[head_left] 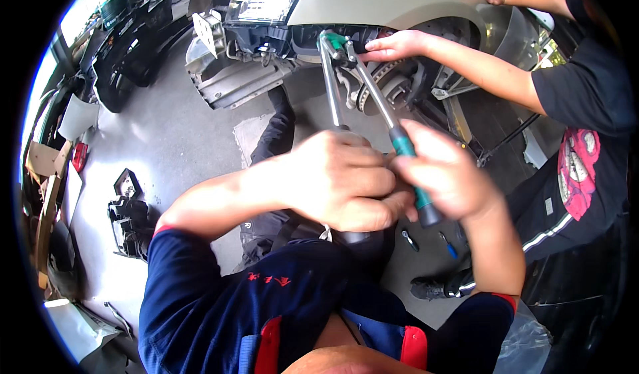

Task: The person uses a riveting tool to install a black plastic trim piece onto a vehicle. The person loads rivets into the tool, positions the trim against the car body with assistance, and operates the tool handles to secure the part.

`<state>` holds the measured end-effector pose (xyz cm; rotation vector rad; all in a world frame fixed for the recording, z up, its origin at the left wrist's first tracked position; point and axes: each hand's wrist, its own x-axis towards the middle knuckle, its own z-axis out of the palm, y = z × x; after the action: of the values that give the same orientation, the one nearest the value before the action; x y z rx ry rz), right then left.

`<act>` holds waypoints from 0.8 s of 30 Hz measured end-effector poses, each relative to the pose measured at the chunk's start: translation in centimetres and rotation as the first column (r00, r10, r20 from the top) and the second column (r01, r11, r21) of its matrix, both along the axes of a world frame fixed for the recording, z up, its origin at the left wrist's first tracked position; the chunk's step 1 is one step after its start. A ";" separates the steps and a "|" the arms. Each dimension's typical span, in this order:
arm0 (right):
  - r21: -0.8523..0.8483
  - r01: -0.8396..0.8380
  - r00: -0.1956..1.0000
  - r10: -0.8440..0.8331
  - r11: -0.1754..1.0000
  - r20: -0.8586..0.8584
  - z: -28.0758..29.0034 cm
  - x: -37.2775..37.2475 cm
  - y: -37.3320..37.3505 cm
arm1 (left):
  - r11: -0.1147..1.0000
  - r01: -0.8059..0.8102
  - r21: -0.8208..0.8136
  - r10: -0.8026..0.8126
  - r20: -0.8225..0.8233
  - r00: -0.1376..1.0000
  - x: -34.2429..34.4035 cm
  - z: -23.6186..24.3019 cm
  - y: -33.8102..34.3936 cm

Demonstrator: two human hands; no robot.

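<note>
Grey floor (173, 131) runs under this workshop, with dark car parts (126, 54) heaped at the far left and a black hexagonal tray (121, 175) of small pieces lying nearer. Next along, a battered metal crossbeam (243, 82) juts out at the car's front end. From where I stand, the left hand (353, 181) comes in across the middle, its fingers wrapped round the left handle of a long-handled tool (379, 101). That tool reaches up to the car, its green head at the lower edge of a pale body panel (386, 2), both silver handles spreading down toward the worker. Just right, the right hand (452, 174), blurred, looks curled round the other handle's green and black grip. Beside the tool's head, a co-worker's hand (397, 45) reaches in above a bare brake disc (377, 84); I can't tell whether it touches the head. That closeness worries me most: a slip or sudden squeeze could nip those fingers. A head sitting askew might skid and scratch the panel, and handles brought together too hard could knock the worker's knuckles. Down right, a blue-handled tool (449, 247) on the floor could roll underfoot near the co-worker's shoe (429, 289).
</note>
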<state>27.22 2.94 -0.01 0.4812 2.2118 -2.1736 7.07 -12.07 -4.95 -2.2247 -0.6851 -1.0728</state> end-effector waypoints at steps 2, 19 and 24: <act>0.027 0.076 0.993 -0.073 0.997 -0.092 -2.7 -0.8 -1.2 | 0.996 0.000 0.086 -0.002 0.016 1.000 1.7 -0.8 2.9; 0.557 0.737 0.676 -0.391 0.384 -0.625 -18.4 5.8 4.1 | 0.910 -0.414 0.032 0.296 -0.748 0.594 -11.7 -12.4 -8.1; 0.739 0.674 0.723 -0.220 0.015 -0.655 -20.7 4.6 9.7 | 0.799 -0.581 0.152 0.382 -0.875 0.296 -16.7 -16.9 -9.0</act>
<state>31.87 12.66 -20.68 0.9507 3.9455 -0.3034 -9.61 -21.03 -21.86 -2.0765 -0.8832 0.5454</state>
